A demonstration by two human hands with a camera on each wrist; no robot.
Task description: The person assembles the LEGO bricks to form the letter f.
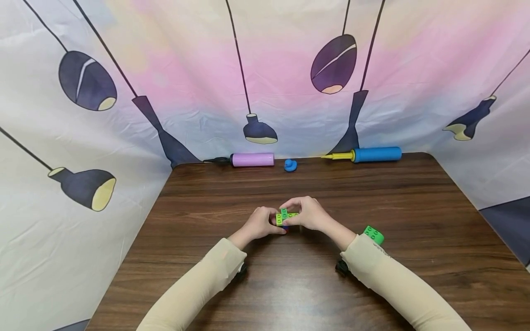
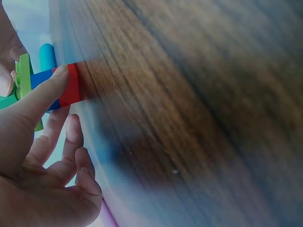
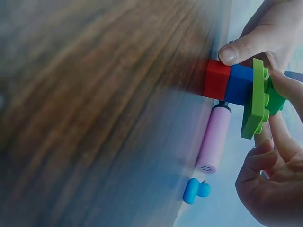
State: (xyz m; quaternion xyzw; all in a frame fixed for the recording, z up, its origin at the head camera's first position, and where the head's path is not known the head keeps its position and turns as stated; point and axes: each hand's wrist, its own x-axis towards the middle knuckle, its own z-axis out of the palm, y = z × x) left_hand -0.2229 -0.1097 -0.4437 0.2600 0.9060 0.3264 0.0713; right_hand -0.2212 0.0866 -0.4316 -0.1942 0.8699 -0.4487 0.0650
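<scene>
Near the middle of the table stands a small stack of toy building bricks. A red brick forms its base on the wood, with a blue brick above it. Over these lies a long, thin lime-green brick, and a darker green brick sits on its studs. My left hand pinches the red and blue bricks low on the stack, its thumb across their side. From the other side, my right hand holds the green brick at the top between thumb and fingers.
Beside my right sleeve lies another green brick, partly covered by the cuff. Along the table's back edge are a purple hand pump, a blue toy duck and a blue pump with a yellow nozzle. A printed cloth hangs behind.
</scene>
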